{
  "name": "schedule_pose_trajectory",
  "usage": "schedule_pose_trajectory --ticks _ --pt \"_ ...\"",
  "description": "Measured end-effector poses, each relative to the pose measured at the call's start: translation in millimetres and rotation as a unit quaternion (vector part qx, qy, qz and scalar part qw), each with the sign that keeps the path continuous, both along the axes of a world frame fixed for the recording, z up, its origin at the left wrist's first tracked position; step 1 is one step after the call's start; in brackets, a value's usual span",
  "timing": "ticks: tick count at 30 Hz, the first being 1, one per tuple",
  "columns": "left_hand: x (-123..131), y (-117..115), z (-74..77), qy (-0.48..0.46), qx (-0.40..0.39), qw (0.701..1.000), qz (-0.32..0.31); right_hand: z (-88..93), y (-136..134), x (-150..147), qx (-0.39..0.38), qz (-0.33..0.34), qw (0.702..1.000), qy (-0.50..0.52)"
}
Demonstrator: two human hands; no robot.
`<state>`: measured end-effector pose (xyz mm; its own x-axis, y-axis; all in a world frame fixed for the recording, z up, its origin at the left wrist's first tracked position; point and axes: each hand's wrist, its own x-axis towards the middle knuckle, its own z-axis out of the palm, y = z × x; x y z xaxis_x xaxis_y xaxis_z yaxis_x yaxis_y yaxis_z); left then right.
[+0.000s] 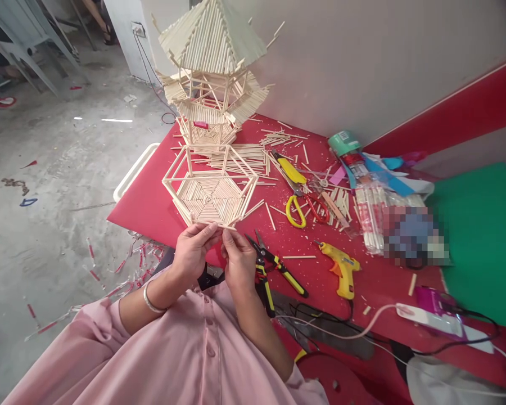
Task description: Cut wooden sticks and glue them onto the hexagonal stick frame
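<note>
A six-sided frame of thin wooden sticks, with a floor of sticks laid in wedges, stands at the near edge of the red table. At its front rim my left hand pinches a thin wooden stick between thumb and fingers. Close beside it, my right hand is closed on the right part of this stick. Whether the stick is fixed to the frame I cannot tell. Behind the frame rises a stick pagoda with two tiers of slatted roof.
Pliers, a yellow glue gun and yellow-red scissors lie on the red table at right, among loose sticks. Bagged sticks and a green-lidded jar are farther right. A power strip trails cords near the front edge.
</note>
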<state>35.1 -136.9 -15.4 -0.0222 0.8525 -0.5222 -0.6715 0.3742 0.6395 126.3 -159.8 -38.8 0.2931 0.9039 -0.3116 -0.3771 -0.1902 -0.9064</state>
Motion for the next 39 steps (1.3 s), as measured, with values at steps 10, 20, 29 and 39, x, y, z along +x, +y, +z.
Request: schedule_pose_trajectory --ticks 10,20,29,39 --pt "-2 3 1.0 0.028 0.009 1.000 -0.002 9.0 6 -5 0.001 -0.011 1.000 -0.014" --pt "-8 4 0.8 0.031 0.019 0.999 -0.011 15.9 9 -8 0.018 0.006 1.000 -0.019" --pt "-10 6 2.2 0.028 0.013 1.000 -0.001 7.4 7 -4 0.041 -0.065 0.994 -0.081" --pt "-10 6 3.4 0.023 0.010 1.000 -0.001 6.7 13 4 0.092 -0.053 0.981 -0.165"
